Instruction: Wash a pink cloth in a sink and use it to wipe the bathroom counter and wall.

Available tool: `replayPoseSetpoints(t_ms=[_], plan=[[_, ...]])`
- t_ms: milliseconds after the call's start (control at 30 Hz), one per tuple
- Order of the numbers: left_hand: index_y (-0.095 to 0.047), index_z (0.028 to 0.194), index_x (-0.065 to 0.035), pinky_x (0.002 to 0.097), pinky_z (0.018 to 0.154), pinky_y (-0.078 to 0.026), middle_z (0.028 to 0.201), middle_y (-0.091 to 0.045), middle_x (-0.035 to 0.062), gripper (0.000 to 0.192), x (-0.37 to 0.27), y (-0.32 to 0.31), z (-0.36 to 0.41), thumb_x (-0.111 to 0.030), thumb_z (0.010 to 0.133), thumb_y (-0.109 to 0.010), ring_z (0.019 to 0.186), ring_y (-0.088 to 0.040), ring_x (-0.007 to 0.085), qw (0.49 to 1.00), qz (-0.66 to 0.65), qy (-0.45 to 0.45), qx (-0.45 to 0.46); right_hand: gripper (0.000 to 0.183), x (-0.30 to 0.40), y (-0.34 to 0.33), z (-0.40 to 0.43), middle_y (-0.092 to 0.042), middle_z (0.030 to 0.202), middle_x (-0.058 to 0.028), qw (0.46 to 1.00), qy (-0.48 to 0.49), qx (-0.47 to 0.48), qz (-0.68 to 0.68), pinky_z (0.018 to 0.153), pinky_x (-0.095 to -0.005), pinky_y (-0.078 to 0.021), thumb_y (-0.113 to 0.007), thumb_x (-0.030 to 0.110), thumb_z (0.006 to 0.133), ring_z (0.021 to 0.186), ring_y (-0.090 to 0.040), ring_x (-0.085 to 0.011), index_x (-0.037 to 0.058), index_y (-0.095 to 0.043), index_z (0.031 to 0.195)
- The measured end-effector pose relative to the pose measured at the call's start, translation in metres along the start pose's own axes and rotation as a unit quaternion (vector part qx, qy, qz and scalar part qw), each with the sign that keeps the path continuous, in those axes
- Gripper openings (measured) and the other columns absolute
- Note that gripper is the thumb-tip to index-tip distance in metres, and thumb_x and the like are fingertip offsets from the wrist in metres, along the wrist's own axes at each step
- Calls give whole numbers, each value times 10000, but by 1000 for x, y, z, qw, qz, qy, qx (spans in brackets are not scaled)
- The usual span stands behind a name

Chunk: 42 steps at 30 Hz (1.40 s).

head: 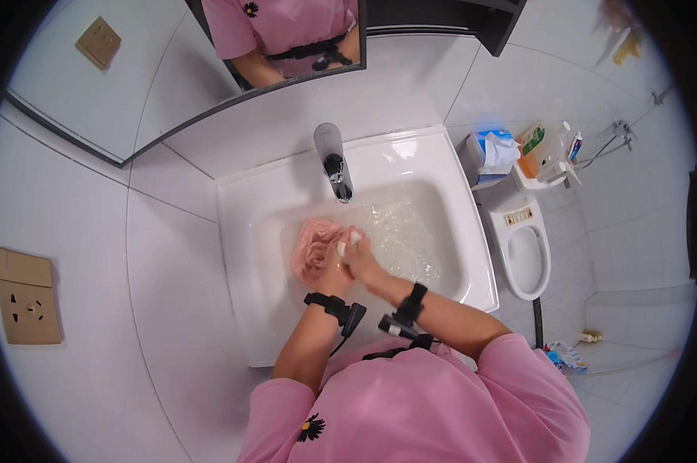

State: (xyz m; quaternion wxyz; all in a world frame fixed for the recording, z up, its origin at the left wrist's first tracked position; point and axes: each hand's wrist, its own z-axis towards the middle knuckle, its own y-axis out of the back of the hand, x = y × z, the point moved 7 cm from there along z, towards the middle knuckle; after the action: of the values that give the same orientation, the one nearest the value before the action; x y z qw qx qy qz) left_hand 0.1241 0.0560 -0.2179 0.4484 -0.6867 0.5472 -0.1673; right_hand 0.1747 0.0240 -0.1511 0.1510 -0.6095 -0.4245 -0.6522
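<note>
A white washbasin (pixel 241 312) holds water, with a bunched pink cloth (pixel 315 249) in its left half. My left hand (pixel 338 272) lies at the cloth's right edge, with its fingers partly hidden. Touching it from the right, my right hand (pixel 361 257) has curled fingers. A small whitish thing (pixel 341 249), perhaps soap or lather, shows between the hands; which hand holds it I cannot tell. The chrome faucet (pixel 336 165) stands behind the basin, its spout above the water. Both wrists wear black straps with small devices.
A mirror cabinet (pixel 244 101) overhangs the wall behind the basin. To the right stand a tissue box (pixel 493 153), a plastic bottle of orange liquid (pixel 532 156) and a white toilet (pixel 542 278). A socket plate (pixel 30 309) is on the left wall.
</note>
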Motion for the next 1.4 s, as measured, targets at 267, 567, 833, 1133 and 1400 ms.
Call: replayPoseSetpoints(t_ms=[267, 567, 833, 1133, 1400], plan=[[-538, 1164, -69, 324, 900, -414, 1162, -565, 48, 310, -5, -37, -13, -264, 927, -500, 1063, -529, 173, 992, 61, -52, -96, 291, -2, 16, 9, -560, 676, -191, 991, -23, 129, 33, 540, -422, -460, -462, 222, 875, 595, -577, -274, -39, -556, 786], [-528, 1137, -128, 357, 877, -436, 1096, -563, 6, 335, 26, -49, -20, -384, 925, -486, 1011, -525, 158, 988, 139, 10, -71, 437, -6, 41, 28, -580, 879, -263, 973, 113, 49, -193, 756, -471, -472, -451, 338, 901, 912, -578, -406, -74, -488, 1040], [-464, 1295, -160, 340, 839, -443, 1209, -508, -42, 451, 31, -73, -26, -427, 931, -453, 1077, -496, 142, 986, 161, 13, 33, 326, -32, 34, 22, -428, 1201, -261, 899, -357, 108, 231, 1066, -415, -192, -367, 225, 938, 1187, -390, -253, -36, -452, 1113], [-501, 1252, -80, 335, 900, -432, 1175, -549, 34, 424, 24, -39, 0, -360, 952, -396, 1042, -525, 182, 991, 120, 62, 8, 293, -70, 6, 30, -582, 794, -225, 986, 118, -55, -100, 996, -478, -310, -454, 238, 897, 944, -551, -397, -47, -520, 889], [-494, 1202, -149, 305, 762, -476, 1076, -578, 30, 396, 1, -43, -21, -410, 906, -525, 881, -570, 184, 988, 139, 17, -63, 393, -18, 10, -12, -597, 902, -227, 964, 160, -211, -10, 641, -526, -463, -426, 310, 920, 779, -614, -349, -70, -497, 992]])
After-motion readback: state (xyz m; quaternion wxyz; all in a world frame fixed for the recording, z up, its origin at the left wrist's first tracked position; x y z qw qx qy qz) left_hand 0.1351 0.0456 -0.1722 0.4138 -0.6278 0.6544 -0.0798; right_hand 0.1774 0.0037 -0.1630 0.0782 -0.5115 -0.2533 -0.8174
